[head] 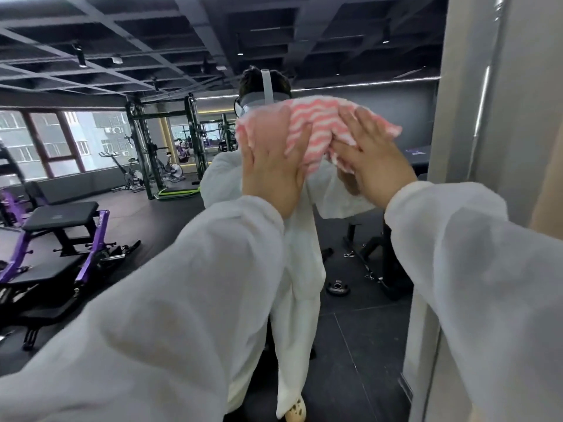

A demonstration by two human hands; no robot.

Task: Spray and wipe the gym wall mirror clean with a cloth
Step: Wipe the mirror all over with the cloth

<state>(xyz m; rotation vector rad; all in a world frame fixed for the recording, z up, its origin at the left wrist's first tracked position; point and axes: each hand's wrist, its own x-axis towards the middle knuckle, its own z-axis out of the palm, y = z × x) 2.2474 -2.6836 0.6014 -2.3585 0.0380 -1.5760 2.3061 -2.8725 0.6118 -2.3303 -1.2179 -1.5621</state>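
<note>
Gym mirror [91, 269] with striped cloth [316, 132] under straight, flat fingers of left hand [271, 166] and right hand [371, 159].

Wall mirror [91, 184]: bears one pink-and-white striped cloth [320, 132], pressed flat against the glass under left hand [271, 166] and right hand [371, 159].

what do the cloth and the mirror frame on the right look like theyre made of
The cloth looks like soft woven or knitted fabric, pink and white striped, matte; it bunches into folds under both hands. The mirror frame looks like brushed metal, perhaps aluminium, with bright streaked highlights along its edge.
</note>
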